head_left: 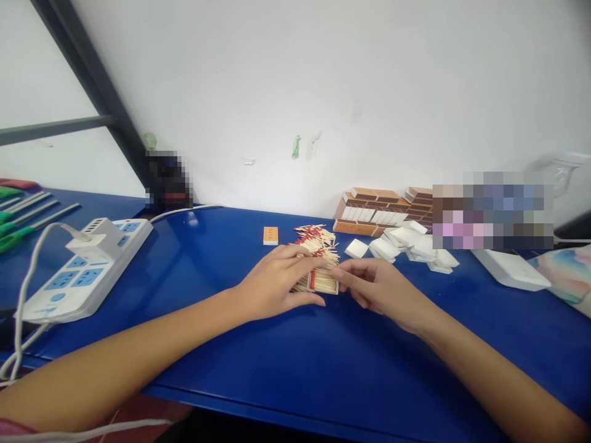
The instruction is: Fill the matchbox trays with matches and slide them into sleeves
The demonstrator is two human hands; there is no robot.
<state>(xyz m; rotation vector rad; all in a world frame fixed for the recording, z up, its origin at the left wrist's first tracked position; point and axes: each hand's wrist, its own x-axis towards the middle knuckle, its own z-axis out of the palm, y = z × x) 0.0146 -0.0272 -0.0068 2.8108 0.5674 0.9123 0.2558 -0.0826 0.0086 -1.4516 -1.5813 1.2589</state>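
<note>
A pile of red-tipped matches (316, 241) lies on the blue table (295, 357). In front of it sits a small open matchbox tray (323, 283) filled with matches. My left hand (277, 280) rests curled at the tray's left side, thumb below and fingers over the matches. My right hand (373, 286) pinches the tray's right end with thumb and forefinger. A single closed orange matchbox (270, 235) lies just left of the pile.
Stacked brown matchbox sleeves (385, 209) and loose white trays (406, 246) sit behind on the right. A white power strip (87, 267) with a cable lies on the left, screwdrivers (23, 215) beyond it. A white box (510, 269) lies far right.
</note>
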